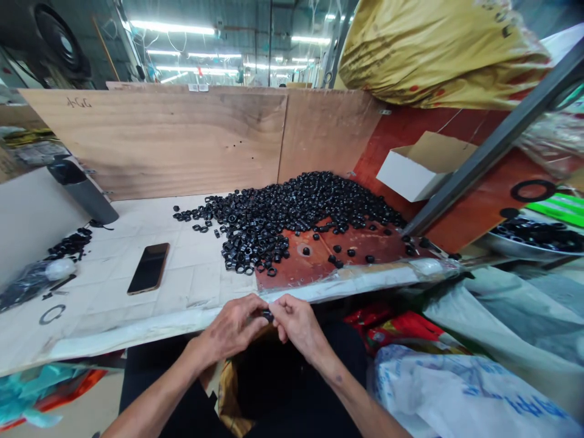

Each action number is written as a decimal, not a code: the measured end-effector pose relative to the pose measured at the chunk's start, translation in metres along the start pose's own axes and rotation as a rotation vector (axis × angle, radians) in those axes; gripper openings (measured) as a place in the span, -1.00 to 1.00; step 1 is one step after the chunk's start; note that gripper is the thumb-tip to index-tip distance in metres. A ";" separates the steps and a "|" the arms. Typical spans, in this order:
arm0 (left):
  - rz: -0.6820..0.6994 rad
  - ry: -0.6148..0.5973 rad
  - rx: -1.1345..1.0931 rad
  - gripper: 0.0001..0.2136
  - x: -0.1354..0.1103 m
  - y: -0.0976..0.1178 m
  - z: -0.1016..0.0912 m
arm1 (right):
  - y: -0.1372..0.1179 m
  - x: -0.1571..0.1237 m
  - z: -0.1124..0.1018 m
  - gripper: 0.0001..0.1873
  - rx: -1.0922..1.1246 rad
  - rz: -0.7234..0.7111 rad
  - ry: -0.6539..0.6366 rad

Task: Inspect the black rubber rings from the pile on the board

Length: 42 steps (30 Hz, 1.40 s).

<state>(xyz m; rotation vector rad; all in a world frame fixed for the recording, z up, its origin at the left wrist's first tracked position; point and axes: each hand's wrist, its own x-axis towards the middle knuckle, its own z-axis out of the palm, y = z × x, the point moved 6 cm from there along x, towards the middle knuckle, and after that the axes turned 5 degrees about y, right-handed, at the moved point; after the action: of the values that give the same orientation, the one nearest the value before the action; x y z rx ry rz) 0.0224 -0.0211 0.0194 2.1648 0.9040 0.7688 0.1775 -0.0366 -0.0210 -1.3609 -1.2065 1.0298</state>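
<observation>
Both my hands meet just in front of the table's near edge, over the dark mouth of a yellow sack (pixel 229 389). Between the fingers of my left hand (pixel 237 325) is a small black ring (pixel 267 315), mostly covered by the fingertips. My right hand (pixel 296 322) pinches at the same ring from the other side, its thumb and forefinger closed on it. Beyond the hands a large heap of black rings (pixel 292 210) spreads over the table. Some single rings lie loose at the heap's near edge.
A phone (pixel 148 269) lies on the pale tabletop at left, near a dark bottle (pixel 86 191) and a flat grey ring (pixel 52 314). A plywood board (pixel 191 140) stands behind. On the right are a white box (pixel 408 173), a metal post (pixel 497 143) and plastic bags (pixel 474 389).
</observation>
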 end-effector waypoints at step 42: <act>-0.124 0.469 -0.136 -0.78 0.077 -0.058 0.009 | 0.007 0.110 -0.033 -0.73 0.042 -0.260 -0.028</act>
<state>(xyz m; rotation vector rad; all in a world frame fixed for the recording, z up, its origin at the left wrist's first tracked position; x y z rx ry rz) 0.0523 0.0663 -0.0102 1.8192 1.1666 1.2649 0.2263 0.0673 -0.0215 -1.1255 -1.3356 0.8870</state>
